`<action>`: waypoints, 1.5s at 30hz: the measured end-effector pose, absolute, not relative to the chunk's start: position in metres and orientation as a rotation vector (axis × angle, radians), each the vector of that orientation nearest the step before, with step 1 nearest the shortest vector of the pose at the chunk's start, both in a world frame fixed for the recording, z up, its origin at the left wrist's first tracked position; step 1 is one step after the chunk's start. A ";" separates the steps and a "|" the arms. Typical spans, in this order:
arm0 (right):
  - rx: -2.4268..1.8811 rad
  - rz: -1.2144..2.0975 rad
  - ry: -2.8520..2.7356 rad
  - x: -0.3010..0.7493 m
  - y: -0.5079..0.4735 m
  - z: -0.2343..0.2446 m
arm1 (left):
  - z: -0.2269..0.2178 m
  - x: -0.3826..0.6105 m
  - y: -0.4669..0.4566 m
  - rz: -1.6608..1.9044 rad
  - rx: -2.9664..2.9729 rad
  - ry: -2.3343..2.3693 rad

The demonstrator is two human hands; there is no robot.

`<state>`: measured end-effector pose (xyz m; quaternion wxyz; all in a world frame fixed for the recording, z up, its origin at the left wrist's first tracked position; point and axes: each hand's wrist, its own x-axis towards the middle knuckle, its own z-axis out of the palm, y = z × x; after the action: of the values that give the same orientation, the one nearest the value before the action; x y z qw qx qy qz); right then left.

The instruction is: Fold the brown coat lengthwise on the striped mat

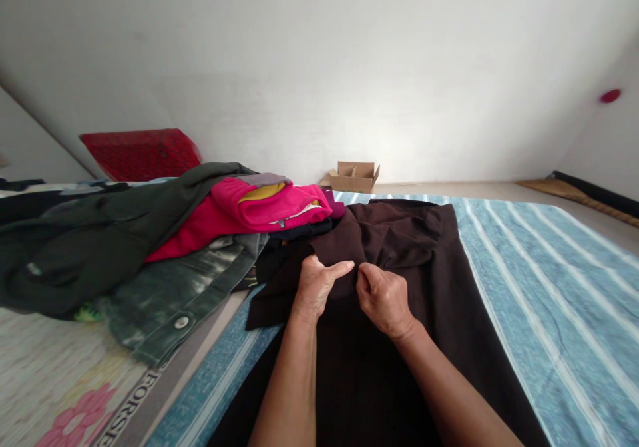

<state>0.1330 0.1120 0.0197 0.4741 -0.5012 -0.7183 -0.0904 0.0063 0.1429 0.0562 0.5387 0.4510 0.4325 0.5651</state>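
Observation:
A dark brown garment (394, 234) lies spread in front of me, its upper part bunched and one sleeve-like piece reaching left. My right hand (384, 295) is closed in a pinch on its cloth near the middle. Just left of it, my left hand (319, 285) grips a fold of the same garment, the thumb stretched toward the right hand and the other fingers partly hidden by the cloth. The garment's exact kind cannot be made out. Beneath it is a blue striped sheet (539, 274).
To the left sits a clothes pile with a dark green garment (100, 234), a bright pink garment (249, 211) and green denim (194, 294). Behind are a red package (144, 154) and an open cardboard box (352, 179) by the white wall (349, 68). A rolled mat (589, 194) lies far right.

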 end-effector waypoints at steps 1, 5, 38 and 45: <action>-1.241 -0.145 -1.737 0.133 0.112 0.020 | 0.056 0.006 0.143 1.344 1.068 1.031; -1.166 0.472 -1.423 0.133 0.115 0.022 | 0.055 0.006 0.142 1.374 1.016 1.021; -0.956 1.076 -1.181 0.131 0.116 0.022 | 0.051 -0.001 0.149 1.275 0.615 1.125; -0.957 1.070 -1.183 0.131 0.116 0.023 | 0.051 -0.001 0.148 1.268 0.628 1.101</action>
<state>0.1313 0.1157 0.0231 0.5977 -0.4126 -0.5099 0.4610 -0.0005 0.1483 0.0509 0.6244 0.2738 0.4797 0.5522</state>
